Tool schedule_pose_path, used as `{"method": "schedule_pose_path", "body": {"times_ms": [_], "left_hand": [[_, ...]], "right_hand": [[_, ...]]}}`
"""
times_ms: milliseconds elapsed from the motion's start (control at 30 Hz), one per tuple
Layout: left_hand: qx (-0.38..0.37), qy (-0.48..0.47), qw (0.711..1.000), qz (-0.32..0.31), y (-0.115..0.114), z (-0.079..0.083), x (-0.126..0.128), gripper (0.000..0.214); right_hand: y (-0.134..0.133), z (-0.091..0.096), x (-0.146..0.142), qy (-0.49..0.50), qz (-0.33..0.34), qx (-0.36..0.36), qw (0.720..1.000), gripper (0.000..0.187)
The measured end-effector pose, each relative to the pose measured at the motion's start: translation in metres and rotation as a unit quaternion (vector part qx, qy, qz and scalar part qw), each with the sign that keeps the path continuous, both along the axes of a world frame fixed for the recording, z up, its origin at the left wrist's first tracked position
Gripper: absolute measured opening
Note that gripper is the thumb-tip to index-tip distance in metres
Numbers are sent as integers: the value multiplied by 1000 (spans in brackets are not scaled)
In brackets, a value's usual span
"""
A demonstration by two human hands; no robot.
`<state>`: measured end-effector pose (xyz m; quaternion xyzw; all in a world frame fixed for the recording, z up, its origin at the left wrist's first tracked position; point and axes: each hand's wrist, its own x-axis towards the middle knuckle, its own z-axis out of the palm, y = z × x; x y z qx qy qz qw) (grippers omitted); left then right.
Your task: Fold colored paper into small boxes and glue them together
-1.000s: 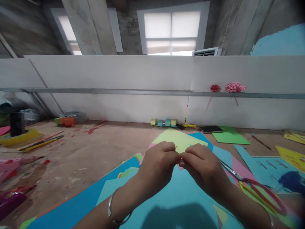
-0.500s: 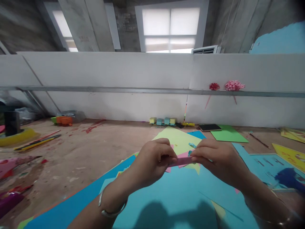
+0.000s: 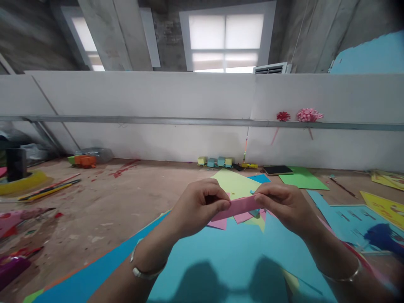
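Note:
A folded strip of pink paper is stretched between my two hands, raised a little above the sheets. My left hand pinches its left end between thumb and fingers. At the other end, my right hand pinches it the same way. Beneath lies a large light blue sheet, with pink paper scraps and a pale yellow-green sheet behind the strip. A small curl of blue paper shows partly by my right fingertips.
Along the back stand small toy blocks on wheels, a phone and a green sheet. Pencils and a yellow tape roll lie left. A blue-painted picture and a thin brush lie right.
Both hands have risen slightly and tilted the pink strip, so more of its broad face shows. The right hand has shifted a little; both still grip the strip.

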<state>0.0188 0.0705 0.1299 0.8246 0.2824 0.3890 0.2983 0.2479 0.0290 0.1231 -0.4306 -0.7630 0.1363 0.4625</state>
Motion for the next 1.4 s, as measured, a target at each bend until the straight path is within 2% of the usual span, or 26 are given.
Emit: {"method": "schedule_pose_path", "body": {"times_ms": [100,200,367,467,533,633,700,1000,1067,1200,1267,1400], "left_hand": [[-19,45,999,-3,1,-3,3,14],[-55,74,995,-30,1,-8,8,11],[-83,41,995,-23,0,-14,15,11],[-95,-10,995,-7,2,-14,16,10],[-124,-42,991,-5,3,-13,16,11],[-158,-78,984,-4,4,-14,17,14],[-163,-88,983,0,5,-16,18,15],[-195,-96,976,2,0,-20,26,14],[-191,-112,975,15,-1,-22,28,14],[-182,-167,967,60,-1,-26,31,15],[-192,-174,964,56,-1,-28,32,16],[-217,-130,968,9,-2,-26,33,17]], "right_hand": [[1,-6,-3,4,-11,17,1000,22],[2,-12,-8,-34,-9,38,999,23],[4,-18,-14,-58,-7,44,997,26],[5,-19,-14,10,-19,-1,1000,33],[6,-20,-15,84,0,-41,996,36],[6,-21,-18,159,41,-101,981,32],[5,-23,-21,184,31,-129,974,26],[1,-21,-21,205,-66,-114,970,15],[5,-23,-21,252,-54,-131,957,17],[11,-33,-29,321,15,-161,933,25],[10,-37,-34,309,13,-162,937,25],[4,-38,-36,246,-20,-165,955,33]]}}
